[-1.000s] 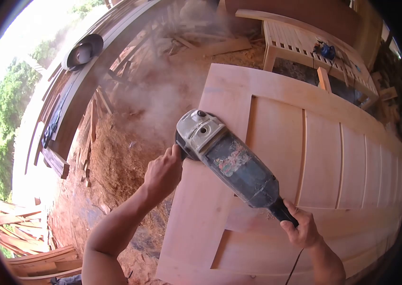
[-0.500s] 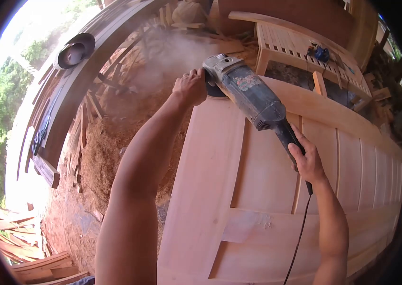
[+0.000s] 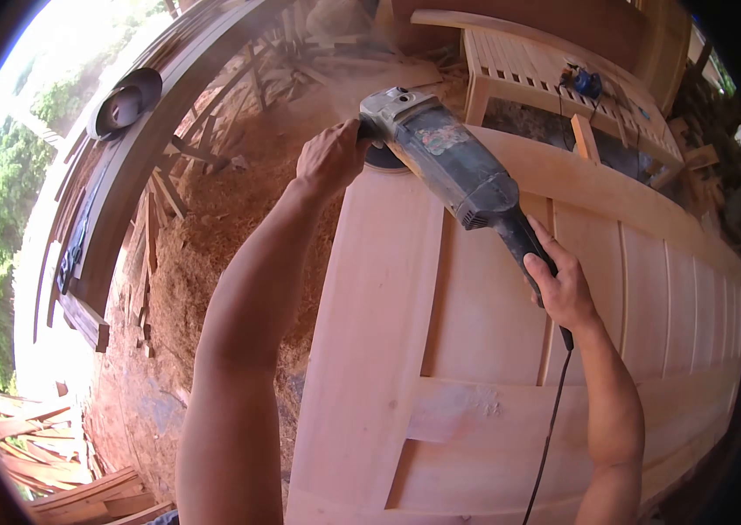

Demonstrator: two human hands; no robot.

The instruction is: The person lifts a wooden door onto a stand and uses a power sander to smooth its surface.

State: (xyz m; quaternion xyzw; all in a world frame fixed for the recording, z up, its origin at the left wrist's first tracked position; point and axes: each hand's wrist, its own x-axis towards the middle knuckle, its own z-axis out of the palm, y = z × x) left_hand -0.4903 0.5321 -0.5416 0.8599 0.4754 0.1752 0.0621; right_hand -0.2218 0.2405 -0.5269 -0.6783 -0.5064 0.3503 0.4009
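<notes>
We log 2 hands on 1 power tool (image 3: 454, 153); our left grip (image 3: 332, 157) is clamped on its front end, beside the metal head (image 3: 392, 104), and our right grip (image 3: 559, 282) is wrapped round the black rear handle (image 3: 517, 234); the tool's body slants through the space between the 2 grips. Just right of the left grip we see a dark disc (image 3: 385, 159), over the far left corner of a pale wooden panel (image 3: 370, 332); whether disc and wood touch, we cannot tell. The panel spreads below and between both grips; its grooved boards (image 3: 594, 289) extend to the right of the right grip; a cord (image 3: 545, 446) hangs below that grip. Beyond the right grip we note a slatted counter (image 3: 510, 61) bearing a blue tool (image 3: 582, 82); left of the left grip, shavings (image 3: 187, 262) lie heaped, and a hat-like object (image 3: 139, 92) rests on long beams (image 3: 139, 157).
</notes>
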